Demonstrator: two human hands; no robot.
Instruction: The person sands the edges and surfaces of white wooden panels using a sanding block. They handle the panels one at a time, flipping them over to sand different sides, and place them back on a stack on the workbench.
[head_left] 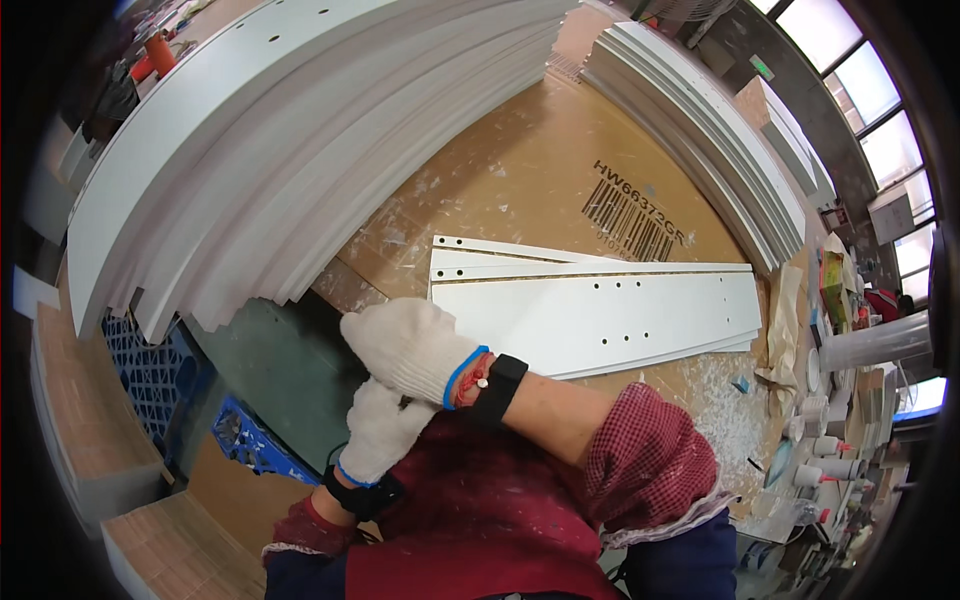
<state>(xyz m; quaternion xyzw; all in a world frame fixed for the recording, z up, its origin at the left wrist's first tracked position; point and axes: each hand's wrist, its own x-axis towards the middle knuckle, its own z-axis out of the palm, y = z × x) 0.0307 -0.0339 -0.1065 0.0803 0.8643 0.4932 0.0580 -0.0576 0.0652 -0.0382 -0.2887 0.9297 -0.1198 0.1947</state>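
Observation:
My right hand [402, 345], in a white knit glove with a blue cuff edge, reaches across my body to the left. Its fingers look curled in, and what they hold, if anything, is hidden. Just below, touching it, is my left hand [375, 432] in a matching glove; its fingers are hidden behind the right hand. Both wrists wear black straps. Beside the right hand lie several white panels [540, 315] with small drilled holes, loosely stacked and slightly fanned, on a brown cardboard sheet [500, 170].
A tall row of white boards [300, 130] stands on the far left. Another stack of white boards [700, 130] is at the far right. Blue plastic crates [255, 440] and stacked brown-faced boards [90, 400] sit at the left. Bottles and cups [830, 460] crowd the right side.

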